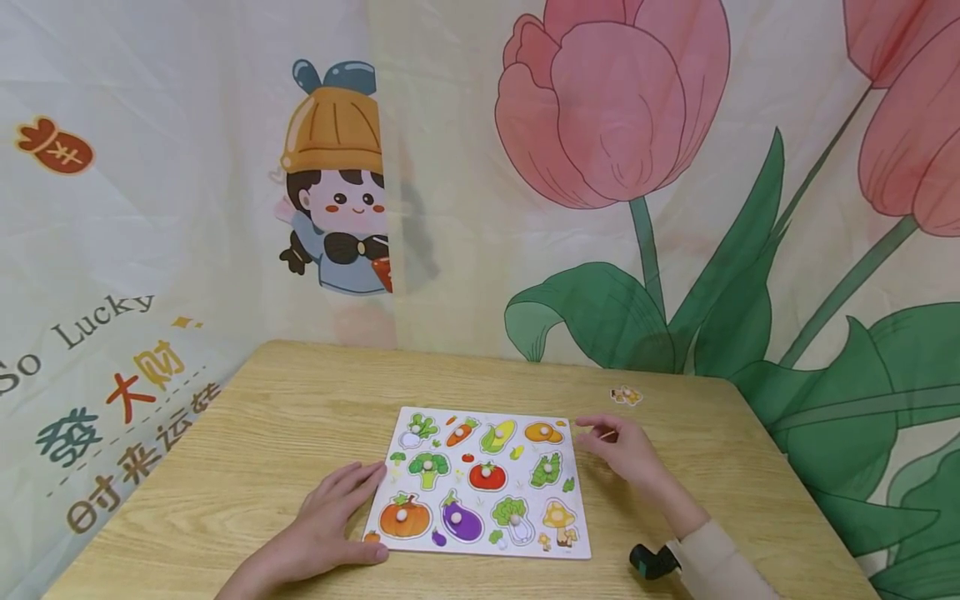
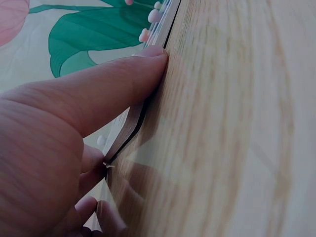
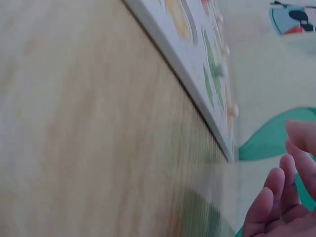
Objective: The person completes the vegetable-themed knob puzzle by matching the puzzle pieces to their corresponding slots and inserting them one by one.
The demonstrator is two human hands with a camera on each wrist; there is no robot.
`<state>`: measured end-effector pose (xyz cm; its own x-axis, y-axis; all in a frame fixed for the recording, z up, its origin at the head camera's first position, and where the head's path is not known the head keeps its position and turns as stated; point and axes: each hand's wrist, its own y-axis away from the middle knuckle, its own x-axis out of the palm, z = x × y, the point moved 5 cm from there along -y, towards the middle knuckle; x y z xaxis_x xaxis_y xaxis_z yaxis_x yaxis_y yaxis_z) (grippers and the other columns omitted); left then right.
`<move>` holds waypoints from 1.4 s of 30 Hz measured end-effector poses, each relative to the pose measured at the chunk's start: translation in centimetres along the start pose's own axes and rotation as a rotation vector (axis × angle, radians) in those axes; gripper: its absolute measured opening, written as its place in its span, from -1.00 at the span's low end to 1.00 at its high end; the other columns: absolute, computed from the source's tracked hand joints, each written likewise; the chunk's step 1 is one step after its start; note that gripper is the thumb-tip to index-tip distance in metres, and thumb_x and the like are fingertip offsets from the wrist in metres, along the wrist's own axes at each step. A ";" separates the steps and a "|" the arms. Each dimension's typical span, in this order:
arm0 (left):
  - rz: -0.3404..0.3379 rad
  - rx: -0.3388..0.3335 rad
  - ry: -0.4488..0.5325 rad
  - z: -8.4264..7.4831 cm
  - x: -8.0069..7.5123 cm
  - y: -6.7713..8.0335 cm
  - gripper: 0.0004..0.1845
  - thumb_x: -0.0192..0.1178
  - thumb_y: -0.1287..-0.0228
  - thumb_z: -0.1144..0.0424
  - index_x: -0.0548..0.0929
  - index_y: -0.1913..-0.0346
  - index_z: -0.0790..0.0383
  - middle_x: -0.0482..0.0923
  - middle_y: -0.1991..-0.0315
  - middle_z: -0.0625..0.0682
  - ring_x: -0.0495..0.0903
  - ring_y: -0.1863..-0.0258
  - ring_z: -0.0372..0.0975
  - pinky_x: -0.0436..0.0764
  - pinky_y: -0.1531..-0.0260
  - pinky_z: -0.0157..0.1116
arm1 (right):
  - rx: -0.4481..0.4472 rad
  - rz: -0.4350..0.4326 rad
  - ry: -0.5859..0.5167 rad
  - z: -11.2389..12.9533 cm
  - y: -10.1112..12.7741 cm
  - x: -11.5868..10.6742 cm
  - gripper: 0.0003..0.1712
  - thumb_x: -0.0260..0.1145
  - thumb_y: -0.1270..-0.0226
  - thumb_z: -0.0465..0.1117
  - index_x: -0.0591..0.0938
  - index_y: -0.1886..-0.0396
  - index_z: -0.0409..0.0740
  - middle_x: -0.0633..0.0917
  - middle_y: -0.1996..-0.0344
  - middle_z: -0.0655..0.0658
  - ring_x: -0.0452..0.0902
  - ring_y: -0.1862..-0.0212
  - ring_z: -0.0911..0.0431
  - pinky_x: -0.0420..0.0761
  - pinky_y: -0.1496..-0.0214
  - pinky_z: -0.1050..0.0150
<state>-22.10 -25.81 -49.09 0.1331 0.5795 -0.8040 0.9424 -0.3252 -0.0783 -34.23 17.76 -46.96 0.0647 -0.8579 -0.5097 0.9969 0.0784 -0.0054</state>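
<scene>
A white vegetable puzzle board (image 1: 480, 498) lies flat on the wooden table, its vegetable pieces carrying small round knobs. My left hand (image 1: 327, 521) rests at its left side. The thumb (image 2: 123, 79) touches the front edge near the corner, and the other fingers lie along the left edge. Just off the far right corner hovers my right hand (image 1: 622, 450), fingers loosely bent and holding nothing. Among the pieces are a pumpkin (image 1: 412, 523), an eggplant (image 1: 467, 527) and a tomato (image 1: 493, 481). A mushroom picture (image 1: 558, 515) fills the near right corner.
Beyond the right hand, a small orange and white cut-out piece (image 1: 626, 396) lies on the table (image 1: 300, 400). A black device (image 1: 651, 562) sits by the right sleeve (image 1: 716, 558). Printed fabric (image 1: 450, 167) hangs right behind the table.
</scene>
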 end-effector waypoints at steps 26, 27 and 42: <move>-0.007 0.012 0.006 -0.1 0.2 0.0 0.20 0.56 -0.04 -0.31 0.30 -0.65 0.21 0.24 -0.62 0.23 0.00 -0.60 0.29 0.02 -0.36 0.52 | 0.133 -0.323 0.026 -6.5 -6.6 -6.2 -0.50 0.40 -0.46 -0.14 0.67 -0.30 -0.29 0.67 0.08 -0.26 0.49 0.25 0.11 0.48 0.36 0.37; -0.007 0.010 0.002 -0.1 0.2 0.0 0.20 0.56 -0.04 -0.32 0.30 -0.65 0.20 0.24 -0.62 0.23 0.01 -0.60 0.29 0.03 -0.36 0.52 | 0.139 -0.321 0.024 -6.6 -6.7 -6.3 -0.49 0.40 -0.46 -0.14 0.66 -0.31 -0.29 0.67 0.07 -0.27 0.50 0.24 0.10 0.49 0.35 0.36; -0.011 0.002 0.006 -0.2 -0.1 0.0 0.20 0.57 -0.04 -0.31 0.30 -0.65 0.21 0.22 -0.62 0.27 0.00 -0.60 0.29 0.01 -0.36 0.53 | 0.169 -0.265 0.034 -6.9 -8.5 -6.3 -0.43 0.36 -0.50 -0.12 0.59 -0.39 -0.31 0.60 -0.24 -0.42 0.51 -0.17 -0.19 0.49 0.00 0.21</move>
<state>-22.01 -25.72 -48.93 0.1243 0.5874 -0.7997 0.9433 -0.3199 -0.0883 -43.39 26.06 -49.65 -0.1967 -0.8195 -0.5382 0.9724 -0.2335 0.0001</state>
